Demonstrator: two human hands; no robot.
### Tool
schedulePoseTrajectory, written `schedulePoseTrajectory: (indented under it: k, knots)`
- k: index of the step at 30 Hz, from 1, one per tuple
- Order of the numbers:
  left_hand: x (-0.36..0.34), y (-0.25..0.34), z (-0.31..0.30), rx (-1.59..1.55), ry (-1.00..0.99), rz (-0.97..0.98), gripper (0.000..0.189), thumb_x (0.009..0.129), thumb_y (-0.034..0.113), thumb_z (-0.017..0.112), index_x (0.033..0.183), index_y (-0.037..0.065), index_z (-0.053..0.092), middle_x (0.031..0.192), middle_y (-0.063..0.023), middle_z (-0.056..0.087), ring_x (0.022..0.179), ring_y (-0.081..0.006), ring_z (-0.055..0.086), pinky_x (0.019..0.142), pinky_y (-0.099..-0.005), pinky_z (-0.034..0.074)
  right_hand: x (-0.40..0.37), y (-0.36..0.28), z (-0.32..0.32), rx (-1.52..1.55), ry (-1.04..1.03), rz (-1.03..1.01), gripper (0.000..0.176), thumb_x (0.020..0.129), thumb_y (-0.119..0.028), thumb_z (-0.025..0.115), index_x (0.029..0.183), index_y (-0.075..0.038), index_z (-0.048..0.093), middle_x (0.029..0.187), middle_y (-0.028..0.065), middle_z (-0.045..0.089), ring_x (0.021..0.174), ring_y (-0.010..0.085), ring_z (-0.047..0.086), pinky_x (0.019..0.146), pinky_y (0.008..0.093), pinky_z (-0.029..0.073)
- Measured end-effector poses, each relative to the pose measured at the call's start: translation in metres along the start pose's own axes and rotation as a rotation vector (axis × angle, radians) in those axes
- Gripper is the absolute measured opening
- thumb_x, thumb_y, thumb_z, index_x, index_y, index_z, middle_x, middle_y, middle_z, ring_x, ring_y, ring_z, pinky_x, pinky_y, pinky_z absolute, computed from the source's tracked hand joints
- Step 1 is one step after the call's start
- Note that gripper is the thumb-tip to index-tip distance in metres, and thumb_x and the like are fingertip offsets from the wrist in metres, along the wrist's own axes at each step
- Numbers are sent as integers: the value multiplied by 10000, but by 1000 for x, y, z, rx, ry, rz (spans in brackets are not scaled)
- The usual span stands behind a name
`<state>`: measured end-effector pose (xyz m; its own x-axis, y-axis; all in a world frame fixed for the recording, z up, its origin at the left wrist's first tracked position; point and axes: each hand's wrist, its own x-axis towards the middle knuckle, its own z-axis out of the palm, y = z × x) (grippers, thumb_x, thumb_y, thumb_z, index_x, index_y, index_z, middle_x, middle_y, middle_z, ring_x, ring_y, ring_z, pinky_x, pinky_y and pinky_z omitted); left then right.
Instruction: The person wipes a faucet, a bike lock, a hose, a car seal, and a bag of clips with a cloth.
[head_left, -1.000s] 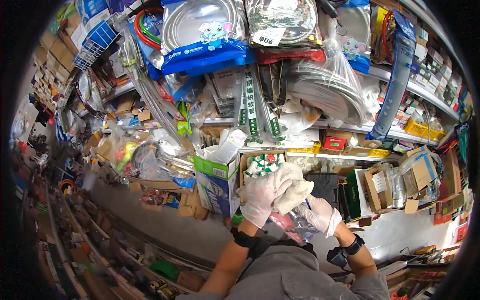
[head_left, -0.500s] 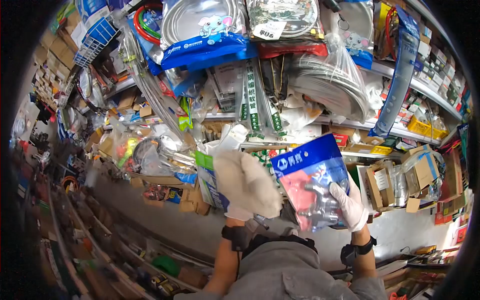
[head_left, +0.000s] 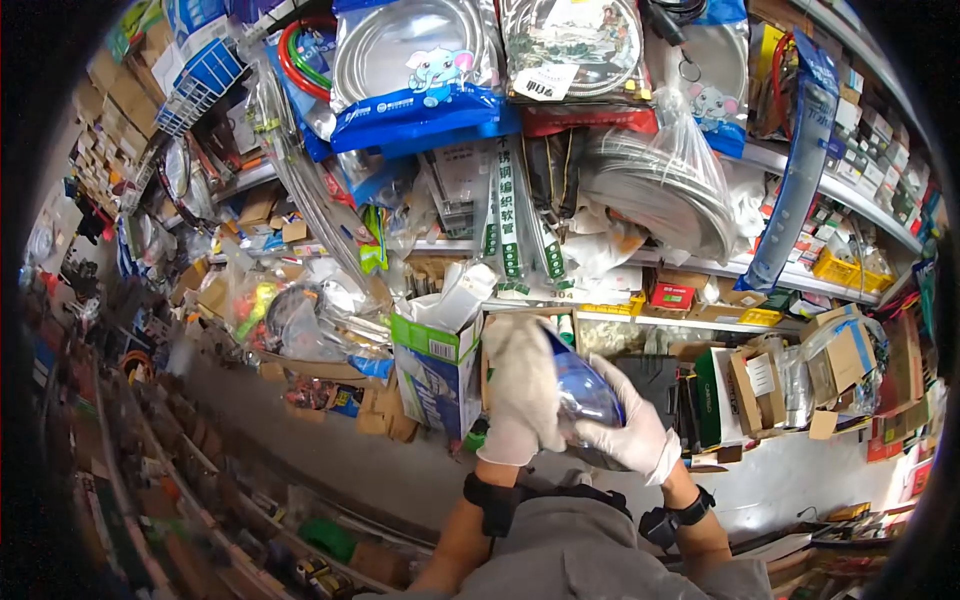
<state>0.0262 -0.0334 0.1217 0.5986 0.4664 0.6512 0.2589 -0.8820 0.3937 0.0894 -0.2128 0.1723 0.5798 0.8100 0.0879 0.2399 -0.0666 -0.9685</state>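
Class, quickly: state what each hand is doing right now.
Left hand: pressed against the blue packet; grip cannot be told.
Right hand: closed, holding the blue packet.

green carton beside cluttered shelves

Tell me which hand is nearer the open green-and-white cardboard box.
Left. The left hand sits just right of the open green-and-white cardboard box, almost against it; the right hand is farther right, beyond the blue plastic packet held between them.

The left hand and right hand wear white gloves. A black band circles each wrist. The top is grey.
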Motion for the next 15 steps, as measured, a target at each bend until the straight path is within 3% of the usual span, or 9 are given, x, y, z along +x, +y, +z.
schedulePoseTrajectory:
  k: [1, 2, 4, 5, 6, 8, 9, 12, 15]
  knots:
    - [10, 17, -12, 148, 77, -132, 307, 954, 82, 549, 1233, -45, 568, 1172, -202, 622, 1135, -291, 593, 1001, -371, 472, -4, 9, 5, 82, -5, 6, 814, 819, -358, 779, 1477, -112, 370, 1151, 180, 672, 1048, 250, 667, 927, 323, 503]
    - [19, 8, -20, 406, 150, -1, 283, 920, 99, 591, 1165, -42, 587, 1185, -203, 615, 1118, -289, 602, 956, -381, 491, -8, 6, 6, -104, 22, 65, 764, 828, -364, 768, 1449, -109, 403, 1158, 185, 668, 1052, 278, 669, 915, 336, 511]
    - [32, 22, -57, 264, -68, -217, 303, 910, 138, 606, 1147, -50, 579, 1190, -191, 606, 1106, -300, 604, 951, -377, 485, -12, 4, 9, -288, 84, 146, 607, 860, -372, 728, 1352, -100, 498, 1153, 189, 659, 1045, 345, 658, 867, 379, 531]
    - [31, 9, -44, 275, 91, -213, 373, 929, 291, 599, 1136, -19, 606, 1189, -165, 601, 1089, -300, 604, 932, -361, 470, -13, 6, 11, -292, 90, 97, 547, 869, -370, 716, 1305, -98, 528, 1118, 177, 666, 1012, 344, 666, 840, 385, 533]
    - [36, 16, -48, 274, 96, -211, 373, 929, 291, 599, 1136, -19, 606, 1189, -165, 601, 1089, -300, 604, 932, -361, 470, -13, 7, 13, -294, 92, 49, 490, 878, -368, 705, 1258, -97, 558, 1083, 165, 673, 980, 342, 673, 812, 392, 535]
    - [45, 36, -64, -379, 387, -598, 407, 954, 386, 526, 1106, 29, 647, 1188, -155, 601, 1081, -303, 593, 928, -379, 449, -13, 4, 15, -365, 106, -19, 395, 881, -345, 700, 1172, -102, 590, 985, 146, 666, 895, 338, 676, 760, 393, 534]
    - [43, 37, -68, -502, 375, -727, 421, 987, 414, 456, 1072, 62, 671, 1195, -148, 607, 1070, -313, 578, 924, -407, 429, -13, -1, 15, -400, 84, -38, 359, 881, -333, 698, 1140, -106, 594, 948, 135, 654, 862, 335, 671, 739, 393, 532]
    - [40, 26, -70, -174, 288, -532, 406, 1010, 371, 426, 1097, 52, 661, 1181, -155, 616, 1074, -333, 565, 928, -418, 424, -14, -7, 17, -440, 80, -166, 298, 874, -297, 699, 1090, -118, 598, 889, 116, 629, 806, 333, 656, 697, 399, 528]
    - [44, 24, -70, -115, 250, -642, 381, 1030, 337, 389, 1129, 70, 642, 1160, -163, 618, 1057, -339, 566, 925, -419, 424, -15, -10, 17, -482, 41, -152, 282, 870, -301, 698, 1053, -115, 592, 898, 120, 621, 790, 350, 643, 676, 416, 522]
